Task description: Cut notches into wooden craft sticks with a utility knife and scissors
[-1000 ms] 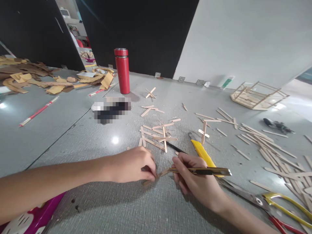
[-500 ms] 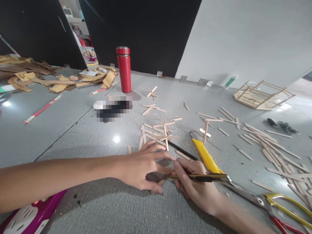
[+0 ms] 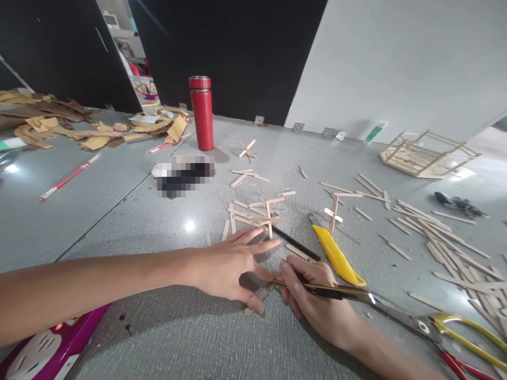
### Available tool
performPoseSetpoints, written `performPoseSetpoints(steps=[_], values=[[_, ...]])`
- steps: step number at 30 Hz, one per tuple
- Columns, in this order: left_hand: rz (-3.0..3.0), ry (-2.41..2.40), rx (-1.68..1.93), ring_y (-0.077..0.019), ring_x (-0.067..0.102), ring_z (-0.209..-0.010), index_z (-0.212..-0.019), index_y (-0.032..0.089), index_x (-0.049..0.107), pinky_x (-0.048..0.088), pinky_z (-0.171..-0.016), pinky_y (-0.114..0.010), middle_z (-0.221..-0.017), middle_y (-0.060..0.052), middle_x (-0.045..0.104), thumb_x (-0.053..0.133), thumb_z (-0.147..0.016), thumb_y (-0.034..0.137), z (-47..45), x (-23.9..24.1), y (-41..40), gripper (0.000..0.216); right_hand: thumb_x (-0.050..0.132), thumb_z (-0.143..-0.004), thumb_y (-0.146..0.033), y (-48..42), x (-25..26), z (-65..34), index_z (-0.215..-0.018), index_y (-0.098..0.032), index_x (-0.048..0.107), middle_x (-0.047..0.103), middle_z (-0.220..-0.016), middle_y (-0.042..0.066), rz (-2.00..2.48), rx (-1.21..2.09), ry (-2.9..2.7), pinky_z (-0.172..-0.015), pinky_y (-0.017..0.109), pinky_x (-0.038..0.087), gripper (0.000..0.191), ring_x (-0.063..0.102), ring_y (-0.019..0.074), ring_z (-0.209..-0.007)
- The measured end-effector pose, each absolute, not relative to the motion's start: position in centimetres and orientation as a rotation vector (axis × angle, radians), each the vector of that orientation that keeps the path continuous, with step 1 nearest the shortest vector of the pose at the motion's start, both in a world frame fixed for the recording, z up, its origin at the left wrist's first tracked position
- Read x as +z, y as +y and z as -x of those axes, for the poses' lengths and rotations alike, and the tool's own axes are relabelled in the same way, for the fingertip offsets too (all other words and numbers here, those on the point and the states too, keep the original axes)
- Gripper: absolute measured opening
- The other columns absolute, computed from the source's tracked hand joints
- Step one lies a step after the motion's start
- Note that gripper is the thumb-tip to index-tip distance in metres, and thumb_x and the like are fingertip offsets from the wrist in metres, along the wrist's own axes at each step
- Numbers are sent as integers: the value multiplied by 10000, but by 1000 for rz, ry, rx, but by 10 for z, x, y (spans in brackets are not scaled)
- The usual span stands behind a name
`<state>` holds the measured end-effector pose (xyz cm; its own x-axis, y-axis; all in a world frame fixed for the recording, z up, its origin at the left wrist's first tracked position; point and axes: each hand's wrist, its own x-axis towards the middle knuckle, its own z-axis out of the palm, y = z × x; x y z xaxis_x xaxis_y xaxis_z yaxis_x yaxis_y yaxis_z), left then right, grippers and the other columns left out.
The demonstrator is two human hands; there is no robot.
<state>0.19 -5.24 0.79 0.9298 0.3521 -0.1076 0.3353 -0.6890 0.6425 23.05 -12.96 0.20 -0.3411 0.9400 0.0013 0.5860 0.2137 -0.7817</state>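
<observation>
My left hand (image 3: pixel 229 266) lies low over the table, its thumb and index finger pressing a short wooden craft stick (image 3: pixel 264 293) flat while the other fingers spread forward. In my right hand (image 3: pixel 317 295) is a slim gold-coloured utility knife (image 3: pixel 328 291), gripped like a pen. Its tip meets the stick near my left index finger; the fingers partly hide that contact. Just ahead stand crossed craft sticks (image 3: pixel 269 216) among loose ones. A thin black rod (image 3: pixel 295 243) and a yellow-handled cutter (image 3: pixel 336 256) lie beyond my right hand.
Large scissors (image 3: pixel 423 327) rest by my right forearm. Loose craft sticks (image 3: pixel 443 237) are piled at right, below a stick frame (image 3: pixel 428 155). A red flask (image 3: pixel 203 116) stands at the back, with cardboard scraps (image 3: pixel 95 132) to its left. A purple object (image 3: pixel 83 338) sits near-left.
The knife has swung a little, its rear end now lower and over the scissors' blades. My left fingers have shifted slightly, and more of the pressed stick shows.
</observation>
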Motion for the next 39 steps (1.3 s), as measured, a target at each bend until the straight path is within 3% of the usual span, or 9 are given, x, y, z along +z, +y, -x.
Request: performPoseSetpoints(steps=[6, 13, 25, 34, 39], values=[[-2360, 507, 7, -461, -101, -1602, -1377, 357, 697, 159, -1223, -742, -1778, -55, 22, 744, -877, 643, -2, 11, -52, 579, 402, -1096, -404, -132, 2, -226, -669, -258, 389, 505, -513, -36, 1438, 903, -2035, -436, 269, 319, 452, 409, 105, -435], [-2314, 524, -49, -445, -124, -1601, -1410, 437, 653, 123, -1252, -715, -1774, 59, -22, 713, -886, 672, 1, 15, -52, 578, 382, -1104, -509, -137, 1, -219, -668, -233, 509, 472, -381, -65, 1527, 1126, -1819, -412, 240, 386, 531, 437, 88, -316], [-2387, 531, 1, -433, -72, -1606, -1438, 421, 634, 162, -1240, -730, -1775, 5, 61, 720, -899, 618, -2, 13, -54, 580, 396, -1069, -627, -138, -3, -223, -687, -224, 512, 544, -428, -40, 1537, 1277, -1640, -324, 193, 359, 568, 446, 78, -304], [-2378, 537, 7, -440, -58, -1607, -1381, 433, 676, 209, -1219, -746, -1775, 22, 70, 743, -890, 590, -3, 13, -55, 520, 396, -1104, -488, -139, -4, -220, -674, -229, 511, 512, -411, -56, 1483, 1098, -1808, -418, 228, 395, 515, 455, 80, -332], [-2372, 528, 26, -434, -75, -1608, -1307, 415, 729, 182, -1230, -739, -1774, 48, 63, 751, -889, 559, -1, 12, -55, 442, 407, -1103, -495, -139, -4, -222, -689, -230, 497, 535, -477, -47, 1437, 1162, -1858, -401, 233, 349, 500, 451, 80, -358]])
